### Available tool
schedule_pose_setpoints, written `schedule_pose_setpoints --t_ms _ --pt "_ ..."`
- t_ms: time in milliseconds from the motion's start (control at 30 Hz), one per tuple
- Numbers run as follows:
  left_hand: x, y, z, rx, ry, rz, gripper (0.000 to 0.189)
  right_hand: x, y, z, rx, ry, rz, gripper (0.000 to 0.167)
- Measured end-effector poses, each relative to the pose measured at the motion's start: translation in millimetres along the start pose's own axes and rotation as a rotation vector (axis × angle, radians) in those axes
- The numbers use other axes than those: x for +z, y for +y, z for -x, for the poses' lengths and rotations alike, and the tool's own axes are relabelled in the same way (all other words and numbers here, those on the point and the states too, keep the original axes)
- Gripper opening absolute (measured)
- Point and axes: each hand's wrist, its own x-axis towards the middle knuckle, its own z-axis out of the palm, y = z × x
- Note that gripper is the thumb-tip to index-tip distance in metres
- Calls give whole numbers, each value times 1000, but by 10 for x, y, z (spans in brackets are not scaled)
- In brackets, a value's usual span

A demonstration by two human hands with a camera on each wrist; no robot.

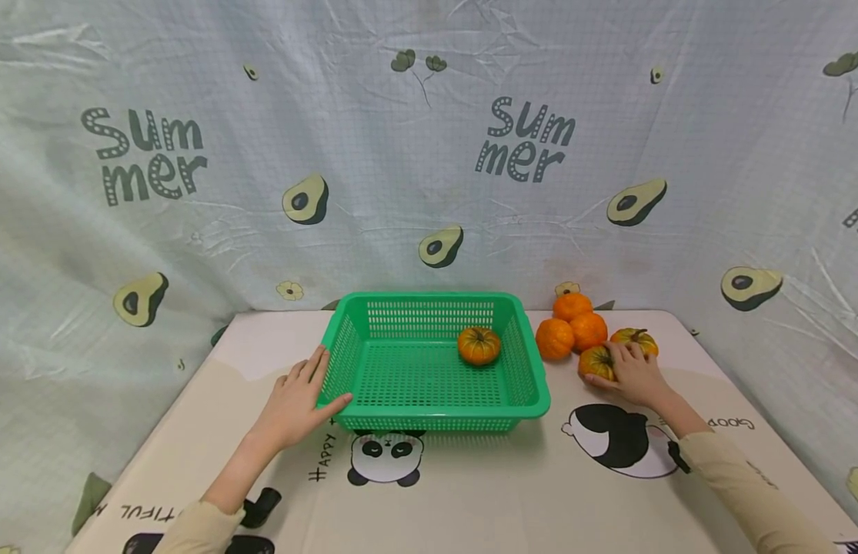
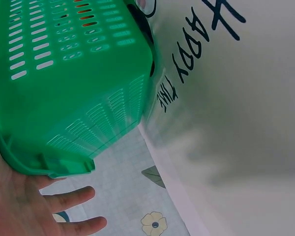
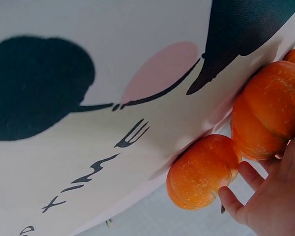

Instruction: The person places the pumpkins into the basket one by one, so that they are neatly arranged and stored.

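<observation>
A green plastic basket (image 1: pixel 429 412) with slotted walls stands mid-table, one small striped pumpkin (image 1: pixel 479 346) inside it toward the right. My left hand (image 1: pixel 297 400) rests on the basket's left rim, its fingers fairly straight along the outside and the thumb near the front corner. In the left wrist view, fingers (image 2: pixel 71 199) extend past the rim of the basket (image 2: pixel 64 103). On the right, my right hand (image 1: pixel 635 375) grips a pumpkin (image 1: pixel 595 364), thumb at its near side and fingers over its top. Another pumpkin (image 1: pixel 636 340) lies just behind that hand; the right wrist view shows this pumpkin (image 3: pixel 201 172) beside the fingertips.
Three mandarins (image 1: pixel 572 332) sit clustered between the basket and the gripped pumpkin. The pale tablecloth (image 1: pixel 470 492) carries panda and cartoon prints. A curtain (image 1: pixel 373 154) with avocado prints hangs behind the table's far edge and along both sides.
</observation>
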Motion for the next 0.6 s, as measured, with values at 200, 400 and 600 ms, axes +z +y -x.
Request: schedule_pose_setpoints --t_ms 200,400,600 --pt "-5 -1 -10 -2 -6 2 85 -16 -18 -6 -9 -4 3 79" --pt "-12 1 -6 5 -1 0 85 -65 -39 10 -36 38 -1 77" --pt "-11 4 3 7 4 4 84 -148 -69 52 -68 89 -21 74"
